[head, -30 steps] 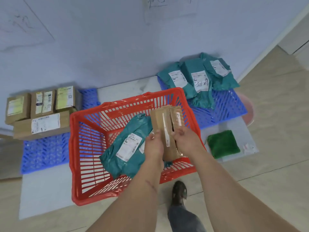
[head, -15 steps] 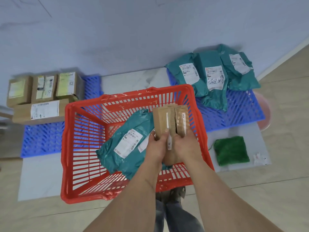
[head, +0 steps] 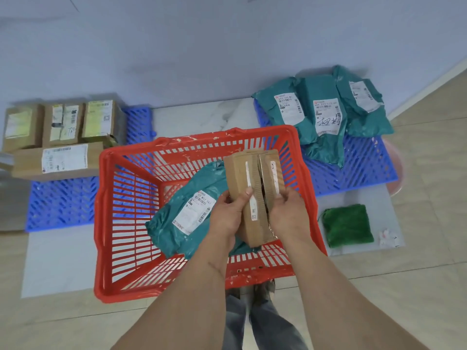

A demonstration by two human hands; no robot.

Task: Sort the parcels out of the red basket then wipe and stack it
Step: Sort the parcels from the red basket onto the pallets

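Red basket (head: pixel 121 223) sits on the floor between two blue mats, one teal mailer bag (head: pixel 187 213) lying on its bottom toward the left of the hands. Above the basket's right half, both hands hold two cardboard boxes side by side and on end: the left hand (head: pixel 228 215) grips the larger cardboard box (head: pixel 242 178), thumb laid across its label, and the right hand (head: pixel 286 213) grips the smaller cardboard box (head: pixel 271 170). On the left blue mat (head: pixel 60 203) four brown boxes (head: pixel 63 137) crowd its far edge; on the right blue mat (head: pixel 361 168) three teal bags (head: pixel 326 114) overlap. A green cloth (head: pixel 347 226) lies just right of the basket
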